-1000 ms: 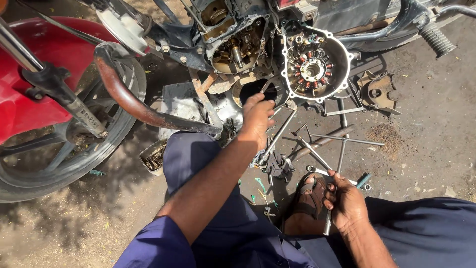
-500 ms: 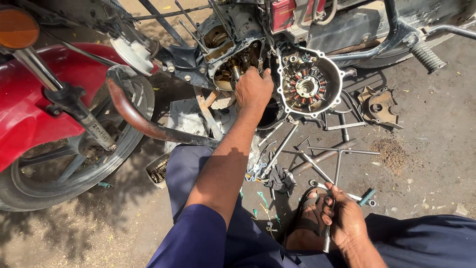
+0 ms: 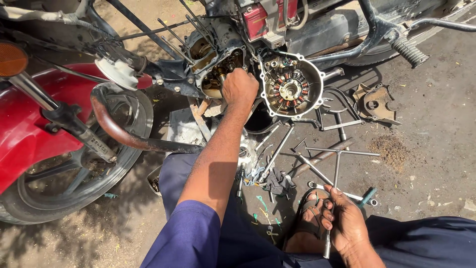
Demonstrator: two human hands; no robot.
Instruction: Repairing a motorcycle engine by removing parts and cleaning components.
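While the left hand [image 3: 240, 88] reaches fingers-first into the opened engine case [image 3: 218, 74] beside the stator [image 3: 290, 89], its grip hidden, the right hand [image 3: 344, 226] closes around a socket tool [image 3: 327, 244] beside the sandal [image 3: 307, 218]. Work inside the case is best done by feel, slowly. No containers show; loose wrenches [image 3: 337, 159] lie on the ground [image 3: 426, 149].

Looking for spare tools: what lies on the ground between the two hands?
In the head view, T-handle wrenches, a dark rag and small green bits lie between left hand and right hand.
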